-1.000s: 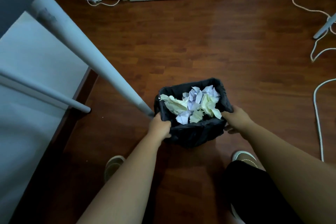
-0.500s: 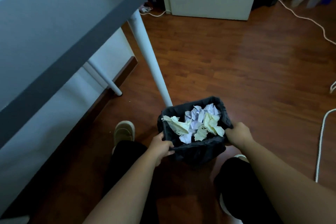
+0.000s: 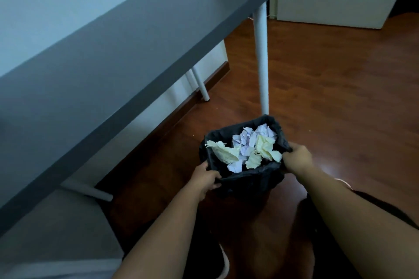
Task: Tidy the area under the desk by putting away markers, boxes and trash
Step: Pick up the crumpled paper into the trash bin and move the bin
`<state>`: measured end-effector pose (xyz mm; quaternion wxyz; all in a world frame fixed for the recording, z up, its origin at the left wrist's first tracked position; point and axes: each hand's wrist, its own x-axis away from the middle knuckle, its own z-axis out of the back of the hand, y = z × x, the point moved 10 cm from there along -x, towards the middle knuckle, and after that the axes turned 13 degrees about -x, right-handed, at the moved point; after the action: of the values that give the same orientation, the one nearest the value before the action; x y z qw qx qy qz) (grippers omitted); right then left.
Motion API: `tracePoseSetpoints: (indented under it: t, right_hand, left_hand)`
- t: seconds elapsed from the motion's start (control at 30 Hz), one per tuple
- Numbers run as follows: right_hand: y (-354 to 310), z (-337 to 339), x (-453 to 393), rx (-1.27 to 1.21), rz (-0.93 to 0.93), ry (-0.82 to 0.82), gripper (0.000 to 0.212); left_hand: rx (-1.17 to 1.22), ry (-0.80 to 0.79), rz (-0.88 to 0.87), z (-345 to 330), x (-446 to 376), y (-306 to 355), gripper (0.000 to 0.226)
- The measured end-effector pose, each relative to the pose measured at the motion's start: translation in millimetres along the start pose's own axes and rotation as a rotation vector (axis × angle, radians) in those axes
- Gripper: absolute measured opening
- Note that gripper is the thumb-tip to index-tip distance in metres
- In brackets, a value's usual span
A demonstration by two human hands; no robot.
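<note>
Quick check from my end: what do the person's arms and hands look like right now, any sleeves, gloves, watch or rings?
Both forearms are bare up to the frame edge, with no sleeves in view. The left hand and right hand wear no gloves, and no watch, band or ring shows on either wrist or on the fingers in view. The dim light hides finer detail.

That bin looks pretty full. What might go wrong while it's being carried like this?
The crumpled paper is heaped up to the rim of the bin, and one yellow piece pokes over the edge; a tilt may spill some. The left hand and right hand seem to grip mainly the loose black liner, which might slip or tear. The white desk leg stands close behind; the bin may bump it.
</note>
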<state>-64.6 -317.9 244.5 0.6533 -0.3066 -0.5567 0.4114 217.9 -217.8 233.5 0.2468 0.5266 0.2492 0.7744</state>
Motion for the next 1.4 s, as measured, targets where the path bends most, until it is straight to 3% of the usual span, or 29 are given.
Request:
tracePoseSetpoints:
  t: [0.2, 0.33, 0.53, 0.8, 0.97, 1.17, 1.4]
  right_hand:
    - [-26, -120, 67, 0.047, -0.054, -0.224, 0.045]
    - [-39, -178, 111, 0.167, 0.019, -0.324, 0.044]
    - [-33, -212, 166, 0.194, 0.032, -0.389, 0.033]
    - [21, -255, 231, 0.276, 0.001, -0.530, 0.029]
    - [37, -316, 285, 0.375, 0.039, -0.672, 0.027]
    - [64, -382, 348, 0.477, 0.030, -0.794, 0.026]
    - [118, -430, 400, 0.485, -0.082, -0.872, 0.028]
  left_hand:
    - [0.109, 0.126, 0.042, 118, 64, -59, 0.063]
    - [0.222, 0.200, 0.048, 167, 108, -110, 0.063]
    - [0.291, 0.254, 0.059, 189, 158, -170, 0.063]
    - [0.253, 0.310, 0.128, 215, 197, -263, 0.061]
    - [0.313, 0.348, 0.161, 247, 245, -330, 0.037]
    - [0.419, 0.417, 0.215, 280, 294, -402, 0.029]
    - [0.292, 0.455, 0.294, 320, 331, -461, 0.033]
